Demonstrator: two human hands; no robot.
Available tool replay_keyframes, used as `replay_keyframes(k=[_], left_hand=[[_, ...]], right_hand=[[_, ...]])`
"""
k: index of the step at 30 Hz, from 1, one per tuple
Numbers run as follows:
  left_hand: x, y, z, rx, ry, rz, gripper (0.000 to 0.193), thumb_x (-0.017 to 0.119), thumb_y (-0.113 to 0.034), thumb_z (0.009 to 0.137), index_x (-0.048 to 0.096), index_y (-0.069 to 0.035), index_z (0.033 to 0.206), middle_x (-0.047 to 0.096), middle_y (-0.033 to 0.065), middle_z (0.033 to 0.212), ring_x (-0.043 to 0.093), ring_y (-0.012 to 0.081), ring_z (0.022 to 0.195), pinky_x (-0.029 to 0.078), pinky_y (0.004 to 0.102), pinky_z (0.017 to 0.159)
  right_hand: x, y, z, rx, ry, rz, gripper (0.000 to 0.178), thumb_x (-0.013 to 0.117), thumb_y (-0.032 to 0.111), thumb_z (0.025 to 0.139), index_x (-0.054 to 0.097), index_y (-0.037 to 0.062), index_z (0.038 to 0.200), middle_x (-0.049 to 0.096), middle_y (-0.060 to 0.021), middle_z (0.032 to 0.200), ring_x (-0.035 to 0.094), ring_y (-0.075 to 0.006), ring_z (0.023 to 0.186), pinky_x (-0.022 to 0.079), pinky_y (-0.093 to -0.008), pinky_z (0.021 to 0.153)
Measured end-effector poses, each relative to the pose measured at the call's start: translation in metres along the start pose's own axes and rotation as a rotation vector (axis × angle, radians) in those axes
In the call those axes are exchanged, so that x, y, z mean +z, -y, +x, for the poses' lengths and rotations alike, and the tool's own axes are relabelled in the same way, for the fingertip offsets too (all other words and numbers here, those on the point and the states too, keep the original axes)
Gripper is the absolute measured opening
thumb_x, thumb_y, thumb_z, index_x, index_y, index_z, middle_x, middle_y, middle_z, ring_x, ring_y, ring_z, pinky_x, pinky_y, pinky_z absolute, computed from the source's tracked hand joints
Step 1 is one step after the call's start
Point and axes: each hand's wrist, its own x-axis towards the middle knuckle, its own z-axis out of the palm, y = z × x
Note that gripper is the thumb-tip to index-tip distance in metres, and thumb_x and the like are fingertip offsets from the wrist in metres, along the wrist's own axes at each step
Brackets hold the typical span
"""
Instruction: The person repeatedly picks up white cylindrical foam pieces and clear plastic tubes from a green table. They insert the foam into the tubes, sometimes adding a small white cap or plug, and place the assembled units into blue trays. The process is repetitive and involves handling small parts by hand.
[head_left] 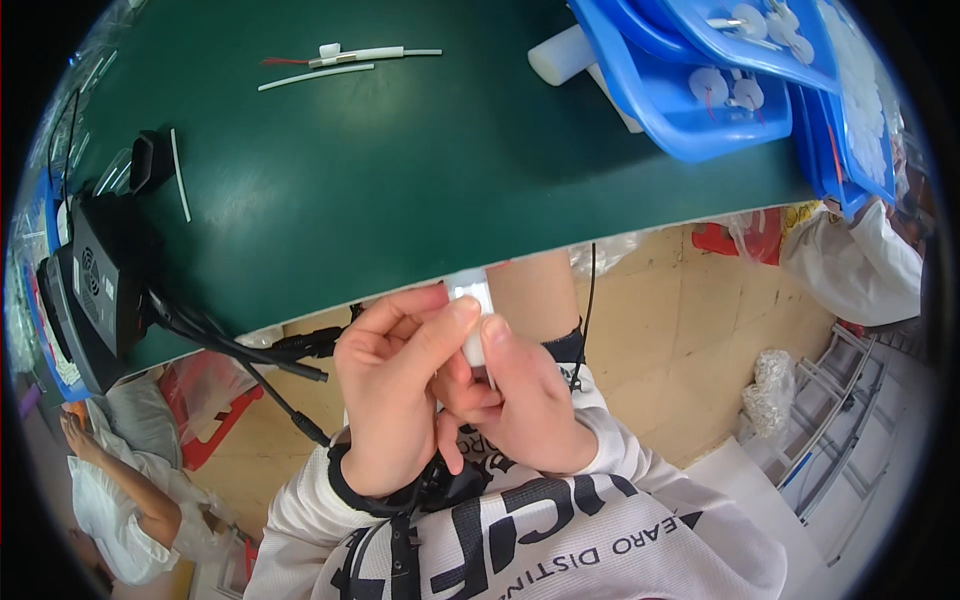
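Note:
Just off the table's near edge, both hands meet at a small slim white plastic piece [474, 350] with a paler, translucent upper end. My left hand [392, 375] pinches it between thumb and fingers from the left. From the other side my right hand [530, 400] presses its thumb on the piece, its fingers curled beneath. The fingers cover much of the piece, so its full shape cannot be made out.
On the green table [380, 170] lie a white tube assembly [375, 54] with red wires and a thin white tube [315, 77]. A blue bin [690, 135] holding white discs stands far right, beside a white cylinder [560, 55]. A black device [105, 270] with cables sits left; another person [130, 500] is lower left.

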Motion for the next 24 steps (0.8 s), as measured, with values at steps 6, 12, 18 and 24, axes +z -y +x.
replay_keyframes(k=[6, 12, 18, 24], left_hand=[[0.002, 0.000, -0.001, -0.005, 0.001, 0.024, 0.029, 0.064, -0.018, 0.083, 0.054, 0.007, 0.094, 0.053, 0.0049, 0.061, 0.055, 0.0140, 0.043, 0.047, 0.0250, 0.035], [-0.010, 0.012, -0.001, -0.060, 0.174, -0.047, 0.028, 0.062, -0.020, 0.085, 0.053, 0.003, 0.098, 0.053, 0.0044, 0.066, 0.055, 0.0148, 0.044, 0.040, 0.0254, 0.032], [-0.020, 0.032, 0.018, 0.120, 0.271, 0.072, 0.028, 0.052, -0.023, 0.091, 0.055, 0.001, 0.106, 0.061, 0.0067, 0.086, 0.059, 0.0132, 0.073, 0.046, 0.0251, 0.057], [-0.025, 0.034, 0.029, 0.101, 0.295, -0.006, 0.026, 0.051, -0.016, 0.091, 0.056, 0.001, 0.108, 0.062, 0.0097, 0.099, 0.058, 0.0162, 0.090, 0.044, 0.0309, 0.084]], right_hand=[[0.005, 0.007, 0.003, 0.054, 0.102, 0.271, 0.039, 0.025, 0.037, 0.099, 0.042, 0.0065, 0.082, 0.027, 0.0048, 0.059, 0.024, -0.0063, 0.049, 0.031, -0.0208, 0.040], [-0.010, 0.009, 0.000, 0.023, -0.002, -0.113, 0.050, 0.021, 0.046, 0.097, 0.048, 0.0051, 0.086, 0.038, 0.0018, 0.059, 0.035, -0.0074, 0.048, 0.039, -0.0229, 0.043], [-0.023, -0.006, 0.003, -0.322, -0.176, -0.543, 0.030, 0.045, 0.028, 0.095, 0.051, -0.0017, 0.098, 0.052, -0.0035, 0.066, 0.050, -0.0087, 0.057, 0.043, -0.0227, 0.052], [-0.030, -0.006, 0.012, -0.489, -0.232, -0.899, 0.027, 0.047, 0.021, 0.094, 0.050, -0.0043, 0.104, 0.056, -0.0112, 0.070, 0.057, -0.0176, 0.060, 0.044, -0.0293, 0.053]])
